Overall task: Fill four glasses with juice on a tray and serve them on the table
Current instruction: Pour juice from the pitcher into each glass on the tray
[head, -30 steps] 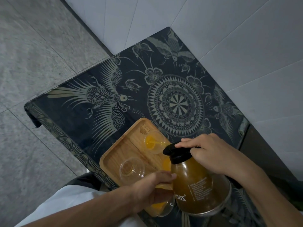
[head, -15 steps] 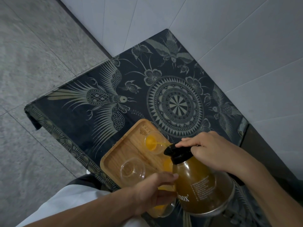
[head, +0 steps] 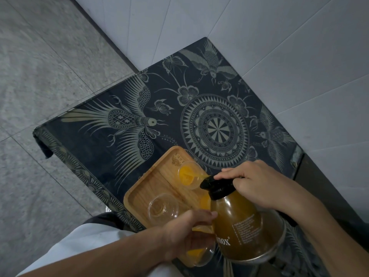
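Note:
A wooden tray (head: 151, 188) sits at the near edge of the table (head: 95, 134). My right hand (head: 257, 182) grips the black top of a glass jug (head: 243, 228) of orange juice, tilted with its spout over the far glass (head: 188, 174), which holds juice. An empty glass (head: 162, 206) stands in the tray's middle. My left hand (head: 187, 230) rests on the tray's near end, over a glass with juice (head: 199, 254). Another patch of juice (head: 204, 201) shows behind the jug, mostly hidden.
The table wears a dark cloth with pale bird and mandala patterns (head: 214, 128). White tiled walls (head: 279, 47) meet behind it. Grey stone floor (head: 40, 76) lies to the left. A white garment (head: 79, 246) is at the bottom.
The jug has tipped further toward the far glass, and the orange in that glass has grown. My left hand has stayed at the tray's near end.

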